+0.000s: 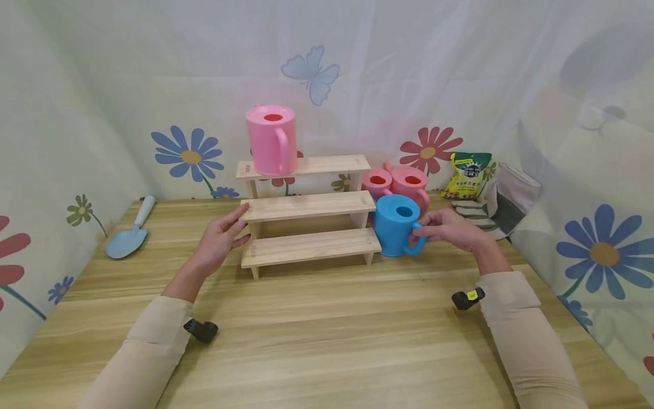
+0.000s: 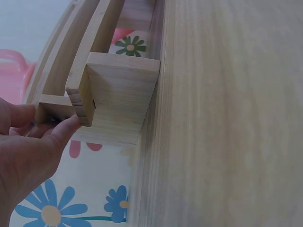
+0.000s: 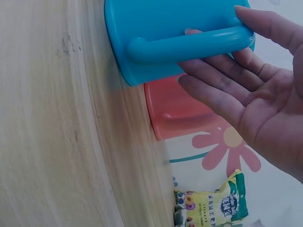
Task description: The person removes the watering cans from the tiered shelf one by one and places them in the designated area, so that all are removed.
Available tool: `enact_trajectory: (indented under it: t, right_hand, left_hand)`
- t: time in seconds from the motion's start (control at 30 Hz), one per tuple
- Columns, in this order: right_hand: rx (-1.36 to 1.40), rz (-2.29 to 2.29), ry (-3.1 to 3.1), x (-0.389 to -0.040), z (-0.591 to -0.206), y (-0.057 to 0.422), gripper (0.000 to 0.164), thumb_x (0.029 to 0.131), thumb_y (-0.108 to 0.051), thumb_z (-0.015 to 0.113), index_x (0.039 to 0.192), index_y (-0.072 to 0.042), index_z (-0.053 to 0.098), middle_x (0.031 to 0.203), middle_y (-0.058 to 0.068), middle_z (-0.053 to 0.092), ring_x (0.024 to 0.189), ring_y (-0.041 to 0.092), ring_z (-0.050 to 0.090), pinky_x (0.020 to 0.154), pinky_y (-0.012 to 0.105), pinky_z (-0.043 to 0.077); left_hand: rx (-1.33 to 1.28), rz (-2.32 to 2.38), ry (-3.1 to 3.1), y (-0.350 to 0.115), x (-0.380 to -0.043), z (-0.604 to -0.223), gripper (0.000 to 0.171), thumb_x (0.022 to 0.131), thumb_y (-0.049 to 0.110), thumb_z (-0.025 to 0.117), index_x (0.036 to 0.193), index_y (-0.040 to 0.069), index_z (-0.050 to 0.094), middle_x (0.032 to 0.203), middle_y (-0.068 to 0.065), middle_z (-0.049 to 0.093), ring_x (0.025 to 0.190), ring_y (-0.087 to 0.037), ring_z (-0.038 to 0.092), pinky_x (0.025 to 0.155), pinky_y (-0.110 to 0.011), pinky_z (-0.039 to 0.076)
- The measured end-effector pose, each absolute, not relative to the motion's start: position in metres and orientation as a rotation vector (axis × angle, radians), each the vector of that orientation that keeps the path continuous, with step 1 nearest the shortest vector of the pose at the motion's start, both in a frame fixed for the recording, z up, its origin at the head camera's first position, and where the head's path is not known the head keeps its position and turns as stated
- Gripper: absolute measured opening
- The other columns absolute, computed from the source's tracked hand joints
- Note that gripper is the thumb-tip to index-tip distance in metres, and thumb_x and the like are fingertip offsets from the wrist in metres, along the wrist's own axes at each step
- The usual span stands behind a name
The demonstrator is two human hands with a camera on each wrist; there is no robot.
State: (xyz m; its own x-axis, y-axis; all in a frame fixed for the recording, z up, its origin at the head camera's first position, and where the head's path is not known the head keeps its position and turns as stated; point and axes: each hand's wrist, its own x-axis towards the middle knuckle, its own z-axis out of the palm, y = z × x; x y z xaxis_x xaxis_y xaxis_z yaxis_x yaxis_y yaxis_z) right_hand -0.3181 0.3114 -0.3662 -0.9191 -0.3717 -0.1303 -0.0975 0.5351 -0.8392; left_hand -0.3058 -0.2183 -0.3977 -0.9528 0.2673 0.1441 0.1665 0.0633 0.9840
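Observation:
A three-tier wooden stand [image 1: 311, 244] is on the table in the head view. My left hand [image 1: 219, 241] grips the left end of its middle tier, with thumb and fingertips at the plank's end [image 2: 57, 103] in the left wrist view. At the stand's right end is a blue watering can [image 1: 393, 227], upright and low by the table. My right hand [image 1: 452, 230] holds its handle [image 3: 194, 45], thumb on one side and fingers behind. A pink watering can [image 1: 265, 142] stands on the top tier, towards the left.
Two more pink watering cans [image 1: 414, 184] stand behind the blue one. Back right are a green-and-yellow packet [image 1: 467, 176] and grey-white gloves [image 1: 511, 196]. A light blue trowel [image 1: 130, 238] lies on the left of the table [image 1: 327, 346]. A flowered cloth [image 1: 388, 74] hangs behind.

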Motion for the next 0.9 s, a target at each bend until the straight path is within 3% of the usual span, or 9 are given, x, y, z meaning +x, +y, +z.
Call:
enact_trajectory:
  t: [0.2,0.4,0.6,0.9]
  right_hand:
    - [-0.417,-1.227,2.575,-0.314,-0.360,0.314,0.042,0.092,-0.034,0.074,0.116,0.001,0.067,0.111,0.017,0.071,0.108,0.032,0.065,0.099,0.056,0.052]
    - [-0.345,-1.058,2.849,-0.302,-0.339,0.322,0.048,0.090,-0.048,0.073,0.116,-0.008,0.072,0.108,0.009,0.072,0.101,0.029,0.063,0.086,0.046,0.057]
    - [-0.343,-1.067,3.019,-0.292,-0.322,0.318,0.045,0.094,-0.042,0.069,0.116,-0.002,0.070,0.110,0.015,0.071,0.098,0.031,0.058,0.079,0.037,0.056]
    - [-0.489,-1.267,3.141,-0.281,-0.311,0.272,0.047,0.095,-0.036,0.070,0.123,0.001,0.064,0.118,0.019,0.068,0.104,0.035,0.066,0.088,0.051,0.059]
  left_hand:
    - [0.455,2.041,2.241,-0.218,-0.307,-0.398,0.051,0.110,0.017,0.038,0.159,0.010,0.025,0.167,-0.004,0.012,0.151,-0.024,0.013,0.112,-0.049,0.038]
    - [0.459,2.054,2.225,-0.218,-0.307,-0.399,0.051,0.110,0.017,0.038,0.159,0.010,0.025,0.167,-0.005,0.011,0.150,-0.030,0.016,0.112,-0.050,0.037]
    - [0.457,2.050,2.224,-0.218,-0.306,-0.399,0.051,0.110,0.016,0.038,0.159,0.010,0.024,0.167,-0.004,0.011,0.151,-0.025,0.012,0.112,-0.049,0.038]
    - [0.465,2.050,2.224,-0.218,-0.306,-0.398,0.051,0.110,0.017,0.038,0.159,0.009,0.024,0.167,-0.005,0.010,0.151,-0.025,0.011,0.111,-0.047,0.038]
